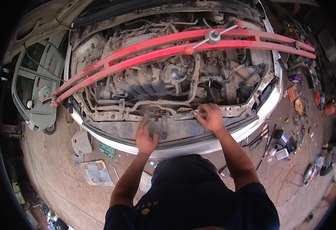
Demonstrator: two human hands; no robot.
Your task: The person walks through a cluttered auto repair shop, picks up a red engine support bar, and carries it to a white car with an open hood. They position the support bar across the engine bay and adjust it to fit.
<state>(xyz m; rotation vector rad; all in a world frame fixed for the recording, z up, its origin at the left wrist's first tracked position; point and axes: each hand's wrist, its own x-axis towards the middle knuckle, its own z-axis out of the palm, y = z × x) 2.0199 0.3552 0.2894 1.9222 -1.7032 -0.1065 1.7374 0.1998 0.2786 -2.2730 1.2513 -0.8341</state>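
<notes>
Left hand (145, 137) lies flat and spread on the dark front panel (137, 128) of the white car (269, 101), holding nothing. Right hand (211, 117) is curled over the metal front crossmember (164, 112) just ahead of the engine (152, 78); can't tell whether it grips a part or only braces there.

Red support beam (168, 50) spans the bay above the engine, its screw handle (213, 36) near the middle.

Risks, my read:
- Person leans in over the bumper; if either hand slips on the grimy panel, knuckles hit the sharp bracket edges.
- Beam ends sit on the fender edges; a bump could shift one.
- Loose tools (265, 138) and metal plates (96, 172) on the brick floor (60, 180) near the feet: trip hazard.

Containers: none clearly readable; floor clutter on the right is too small to tell.
</notes>
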